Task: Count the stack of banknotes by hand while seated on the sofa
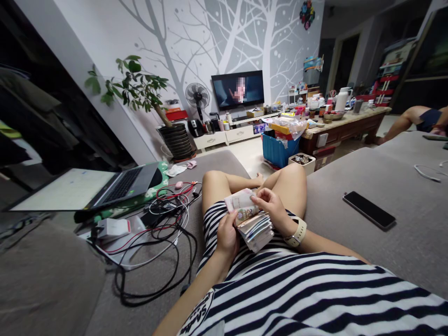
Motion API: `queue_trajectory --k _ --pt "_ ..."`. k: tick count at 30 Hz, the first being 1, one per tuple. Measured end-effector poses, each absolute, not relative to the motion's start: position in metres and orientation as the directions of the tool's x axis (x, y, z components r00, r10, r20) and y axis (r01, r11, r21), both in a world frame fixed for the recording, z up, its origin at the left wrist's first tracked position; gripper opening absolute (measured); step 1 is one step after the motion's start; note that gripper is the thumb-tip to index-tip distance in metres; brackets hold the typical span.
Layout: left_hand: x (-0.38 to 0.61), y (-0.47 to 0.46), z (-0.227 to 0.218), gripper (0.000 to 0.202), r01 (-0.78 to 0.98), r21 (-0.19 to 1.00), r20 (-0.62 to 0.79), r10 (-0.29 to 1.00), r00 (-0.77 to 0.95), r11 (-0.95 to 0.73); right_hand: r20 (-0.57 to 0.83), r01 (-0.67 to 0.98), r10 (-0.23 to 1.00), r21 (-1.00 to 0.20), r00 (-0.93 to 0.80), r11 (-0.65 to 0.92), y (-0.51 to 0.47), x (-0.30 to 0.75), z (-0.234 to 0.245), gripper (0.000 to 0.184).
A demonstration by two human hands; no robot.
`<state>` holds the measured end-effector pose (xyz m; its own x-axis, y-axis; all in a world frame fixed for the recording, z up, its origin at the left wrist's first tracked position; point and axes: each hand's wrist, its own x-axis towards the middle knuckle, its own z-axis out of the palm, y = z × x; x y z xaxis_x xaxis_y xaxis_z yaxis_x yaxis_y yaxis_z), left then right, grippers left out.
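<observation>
Left hand (227, 237) cups a stack of banknotes (257, 231) in my lap, its fingers hidden beneath. Right hand (269, 203) pinches the top note (240, 201), curled back. I can't read the denominations. A smartphone (369, 211) lies well apart on the sofa (350, 172).

A thick stack of banknotes (257, 231) sits above the lap, tilted, with its loose edges fanned out unevenly toward the lower right. The left hand (227, 235) grips its left side from below. The top note (240, 200), pale pinkish-grey, bends up and away from the stack, pinched at its right end by the right hand (269, 205). A greenish print shows just beneath it.
</observation>
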<state>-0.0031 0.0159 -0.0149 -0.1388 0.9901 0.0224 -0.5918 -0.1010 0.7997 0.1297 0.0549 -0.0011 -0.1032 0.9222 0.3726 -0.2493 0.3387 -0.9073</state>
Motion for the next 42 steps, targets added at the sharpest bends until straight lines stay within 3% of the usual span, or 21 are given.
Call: queue_trajectory --k 26,42 --pt "-0.007 0.021 -0.031 0.019 -0.520 0.845 0.023 0.979 -0.202 -0.127 0.330 -0.240 0.936 -0.925 -0.124 0.294 0.059 0.131 -0.009 0.030" --pt "-0.004 0.020 -0.024 0.024 -0.659 0.747 -0.020 0.988 -0.155 -0.088 0.371 -0.294 0.919 -0.900 -0.132 0.321 0.047 0.132 0.002 0.030"
